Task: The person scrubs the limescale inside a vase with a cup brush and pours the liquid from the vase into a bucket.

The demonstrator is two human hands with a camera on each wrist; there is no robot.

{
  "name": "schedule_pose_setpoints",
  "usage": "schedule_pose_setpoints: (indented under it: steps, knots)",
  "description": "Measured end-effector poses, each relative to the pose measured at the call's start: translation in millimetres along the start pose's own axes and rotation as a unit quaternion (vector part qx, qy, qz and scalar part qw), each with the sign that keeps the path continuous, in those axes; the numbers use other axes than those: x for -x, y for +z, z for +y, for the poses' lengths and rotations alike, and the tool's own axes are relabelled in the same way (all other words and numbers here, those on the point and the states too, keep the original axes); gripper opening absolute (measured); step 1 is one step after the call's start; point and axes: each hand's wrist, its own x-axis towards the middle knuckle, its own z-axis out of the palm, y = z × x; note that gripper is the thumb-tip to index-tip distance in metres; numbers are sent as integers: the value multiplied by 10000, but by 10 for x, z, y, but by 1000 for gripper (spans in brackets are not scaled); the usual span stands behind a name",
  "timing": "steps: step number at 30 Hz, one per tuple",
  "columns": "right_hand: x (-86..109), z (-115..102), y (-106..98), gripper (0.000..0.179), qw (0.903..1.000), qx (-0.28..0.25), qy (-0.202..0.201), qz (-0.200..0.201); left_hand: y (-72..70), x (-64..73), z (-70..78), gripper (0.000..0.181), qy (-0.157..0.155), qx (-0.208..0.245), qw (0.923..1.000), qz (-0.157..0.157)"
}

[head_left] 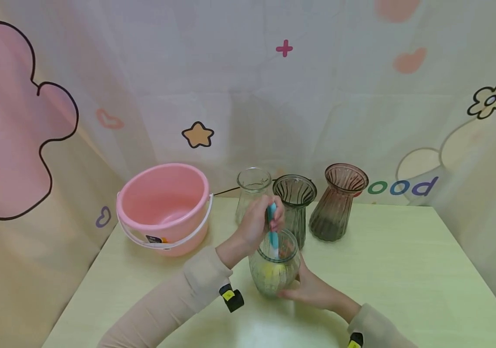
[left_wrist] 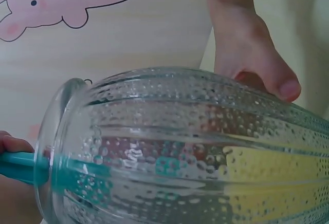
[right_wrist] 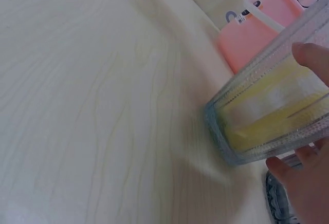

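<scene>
My left hand (head_left: 252,223) grips the teal handle (head_left: 273,237) of a sponge bottle brush from above. The handle slants down through the mouth of a clear ribbed glass vase (head_left: 258,276). Inside the lower part of the vase, the brush's yellow sponge head (right_wrist: 252,134) shows through the dimpled glass. My right hand (head_left: 315,289) holds the vase low on its right side, thumb on the near side and fingers around the far side. In the left wrist view, that right hand's thumb (left_wrist: 285,86) lies along the glass.
A pink bucket (head_left: 164,167) with a white handle stands at the back left. Behind the held vase are another clear glass vase (head_left: 246,186) and a grey ribbed vase (head_left: 297,212). A reddish-brown vase (head_left: 334,212) stands farther right. A printed curtain (head_left: 248,116) closes off the table's back.
</scene>
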Motion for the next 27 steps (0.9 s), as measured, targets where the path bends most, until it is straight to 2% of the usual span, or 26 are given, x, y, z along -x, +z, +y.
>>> schedule_pose_setpoints:
  steps: [3, 8, 12, 15, 20, 23, 27]
  knots:
    - [2, -7, -39, 110, 9998, -84, -92, -127, 4, 12, 15, 32, 48, 12, 10000, -74]
    - [-14, 17, -31, 106, 9996, 70, -208, 159, 76, 47, 120, 32, 219, 154, 9992, -297]
    - [-30, 53, -2, 104, 9990, 94, -277, 350, 168, 52, 352, 36, 421, 388, 9968, -565]
    - [-23, 58, 21, 104, 9987, 71, -200, 460, 216, 34, 575, 39, 723, 521, 9932, -750]
    - [-11, 47, 56, 104, 9984, -92, 39, 552, 252, 3, 862, 39, 1093, 601, 9892, -771]
    - [-7, 44, 69, 104, 9981, -145, 167, 583, 258, -6, 903, 38, 1070, 709, 9889, -753]
    - [3, 40, 78, 103, 9979, -8, 197, 623, 253, -5, 794, 38, 980, 759, 9898, -696]
